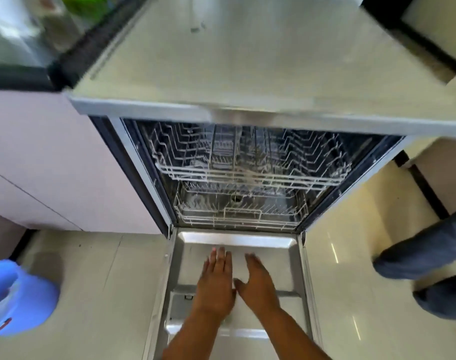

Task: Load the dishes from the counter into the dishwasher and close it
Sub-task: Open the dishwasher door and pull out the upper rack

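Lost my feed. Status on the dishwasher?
Both hands, left and right, open over lowered door. Racks look empty. Nothing in the way.

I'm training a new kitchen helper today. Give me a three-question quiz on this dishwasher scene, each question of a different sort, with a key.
1. True or false: the door is shut.
2. What do the racks hold? A) plates B) pots C) no dishes that can be seen
3. Fill in: both the left hand and the right hand are over the ___, fingers straight.

Key: 1 false; 2 C; 3 door
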